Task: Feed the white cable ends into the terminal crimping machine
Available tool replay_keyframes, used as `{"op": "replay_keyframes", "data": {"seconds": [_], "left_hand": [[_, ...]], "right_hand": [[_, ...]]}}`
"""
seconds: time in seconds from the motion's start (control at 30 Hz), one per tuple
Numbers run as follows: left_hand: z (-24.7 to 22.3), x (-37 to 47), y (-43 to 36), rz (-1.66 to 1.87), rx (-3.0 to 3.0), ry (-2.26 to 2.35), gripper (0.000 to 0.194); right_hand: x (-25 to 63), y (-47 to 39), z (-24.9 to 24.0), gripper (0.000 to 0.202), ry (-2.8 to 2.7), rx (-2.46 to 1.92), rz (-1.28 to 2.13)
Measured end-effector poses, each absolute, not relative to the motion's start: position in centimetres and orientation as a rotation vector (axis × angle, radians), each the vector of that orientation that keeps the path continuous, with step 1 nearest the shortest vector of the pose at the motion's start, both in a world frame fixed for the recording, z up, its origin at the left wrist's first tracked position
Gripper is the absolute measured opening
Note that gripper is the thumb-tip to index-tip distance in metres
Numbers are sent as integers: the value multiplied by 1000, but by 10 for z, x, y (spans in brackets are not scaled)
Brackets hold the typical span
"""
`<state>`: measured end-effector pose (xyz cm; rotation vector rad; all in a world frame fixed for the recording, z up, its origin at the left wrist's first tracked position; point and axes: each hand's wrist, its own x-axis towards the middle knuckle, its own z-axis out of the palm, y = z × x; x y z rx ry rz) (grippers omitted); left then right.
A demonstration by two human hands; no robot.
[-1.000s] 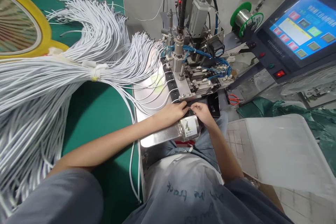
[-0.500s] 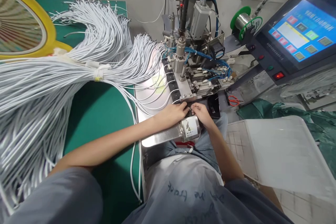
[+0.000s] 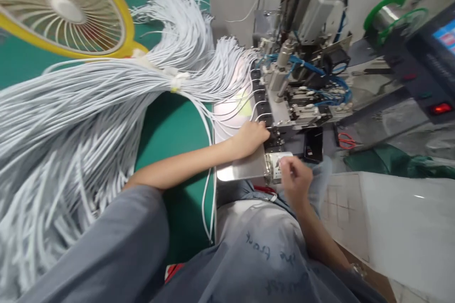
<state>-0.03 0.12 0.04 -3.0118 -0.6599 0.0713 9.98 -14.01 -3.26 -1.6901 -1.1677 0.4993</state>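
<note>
My left hand (image 3: 250, 138) is closed at the front end of the machine's black cable-holding block (image 3: 262, 104). A bit of white cable (image 3: 269, 128) shows at its fingertips; the rest is hidden by the fingers. To the right and nearer my body, my right hand (image 3: 297, 177) is curled closed over a metal cylinder with a white label (image 3: 277, 165). Whatever its fingers hold, if anything, cannot be made out. Several white cables run from a big tied bundle (image 3: 199, 83) into slots along the block.
A yellow-rimmed fan (image 3: 126, 19) stands at the upper left on the green mat (image 3: 163, 137). Right of the machine (image 3: 284, 71) are a dark phone-like slab (image 3: 313, 144), red-handled scissors (image 3: 346, 140), a wire spool (image 3: 387, 16), a control panel (image 3: 432, 66) and a white bin (image 3: 408, 227).
My right hand has drawn away from my left hand, toward my body and to the right. The left hand stays by the block. The camera view has swung left.
</note>
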Motion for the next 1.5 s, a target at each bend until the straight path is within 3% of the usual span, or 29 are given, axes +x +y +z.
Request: {"op": "replay_keyframes", "data": {"seconds": [0.1, 0.17, 0.33, 0.6, 0.8, 0.93, 1.2, 1.5], "left_hand": [[3, -1, 1, 129, -3019, -703, 24], [3, -1, 1, 128, -3026, -715, 25], [-2, -1, 1, 66, -3033, -714, 27], [0, 2, -8, -106, -3150, -687, 24], [11, 2, -32, -342, -3801, -198, 36], [9, 2, -29, -553, -3844, -363, 32], [8, 5, -21, -1024, -3789, -304, 27], [12, 4, -24, -1117, -3788, -171, 24]], "right_hand": [[47, -157, -31, 29, -1560, -1505, 1098], [18, -158, -37, 38, -1721, -1448, 1300], [-11, -148, -52, 52, -1824, -1551, 1314], [33, -161, -41, 30, -1297, -1479, 1616], [113, -161, -22, 22, -1187, -1559, 1164], [141, -155, -11, 14, -919, -1570, 880], [133, -139, -11, 19, -621, -1116, 912], [131, -136, -13, 13, -826, -1248, 751]]}}
